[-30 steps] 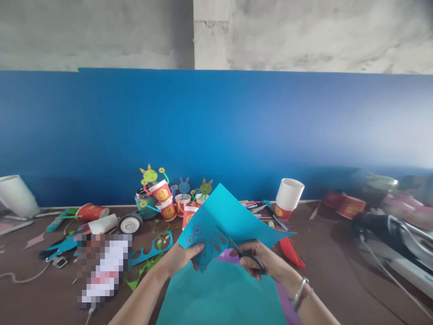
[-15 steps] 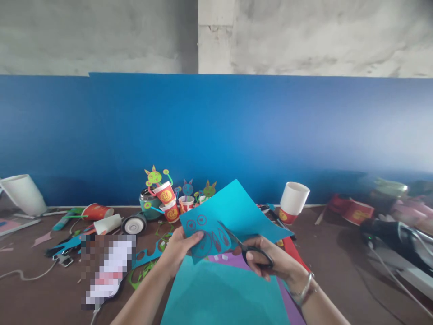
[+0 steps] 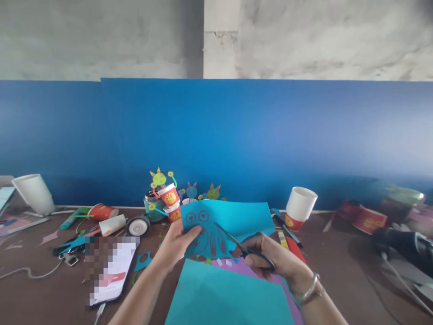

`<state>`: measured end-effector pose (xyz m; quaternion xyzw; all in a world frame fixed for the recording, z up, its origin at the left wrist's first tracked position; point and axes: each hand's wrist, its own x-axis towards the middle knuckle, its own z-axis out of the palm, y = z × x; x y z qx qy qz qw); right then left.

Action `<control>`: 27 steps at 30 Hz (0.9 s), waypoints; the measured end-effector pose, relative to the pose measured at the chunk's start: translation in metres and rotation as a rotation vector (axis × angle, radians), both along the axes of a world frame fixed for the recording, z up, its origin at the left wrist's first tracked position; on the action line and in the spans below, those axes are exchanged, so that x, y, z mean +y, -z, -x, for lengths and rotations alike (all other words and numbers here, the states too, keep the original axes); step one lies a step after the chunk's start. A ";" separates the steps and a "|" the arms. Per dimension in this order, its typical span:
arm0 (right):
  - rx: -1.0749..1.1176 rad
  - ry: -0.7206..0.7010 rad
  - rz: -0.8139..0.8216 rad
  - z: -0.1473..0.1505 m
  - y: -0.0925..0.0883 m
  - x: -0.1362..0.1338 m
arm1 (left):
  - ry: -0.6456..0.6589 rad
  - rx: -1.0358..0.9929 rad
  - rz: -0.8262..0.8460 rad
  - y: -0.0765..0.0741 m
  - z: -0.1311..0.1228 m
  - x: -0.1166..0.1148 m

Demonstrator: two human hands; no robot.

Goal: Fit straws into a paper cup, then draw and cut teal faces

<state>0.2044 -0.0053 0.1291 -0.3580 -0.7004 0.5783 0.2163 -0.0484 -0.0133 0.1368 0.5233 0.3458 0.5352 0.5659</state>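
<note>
Blue paper (image 3: 248, 219) held above the tabletop (image 3: 43, 293), its left side pinched in the left hand's (image 3: 177, 243) fingers; right hand (image 3: 265, 256), nearer the drawn ears (image 3: 222, 243), grips scissors (image 3: 244, 249), blades slanting up-left against the sheet.

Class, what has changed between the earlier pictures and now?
The held sheet has turned clockwise, its top corner swinging right and down. Nothing was taken up or let go: the left hand still grips it, the right hand the scissors.
</note>
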 end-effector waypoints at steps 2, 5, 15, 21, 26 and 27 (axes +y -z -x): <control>0.009 0.027 0.020 0.000 -0.001 0.000 | -0.002 0.014 0.000 -0.002 -0.002 0.001; 0.011 0.027 0.037 0.000 -0.002 0.000 | 0.037 0.020 0.009 -0.002 -0.004 0.000; 0.101 0.002 0.048 0.007 0.000 0.001 | 0.051 -0.028 0.078 -0.004 -0.012 -0.008; 0.176 0.020 -0.002 0.016 0.003 0.000 | 0.033 -0.088 0.082 -0.008 -0.021 -0.014; 0.224 0.051 0.044 0.022 0.001 -0.003 | 0.050 -0.132 0.099 -0.007 -0.024 -0.017; 0.232 0.059 0.042 0.023 0.001 -0.004 | 0.052 -0.149 0.112 -0.007 -0.024 -0.017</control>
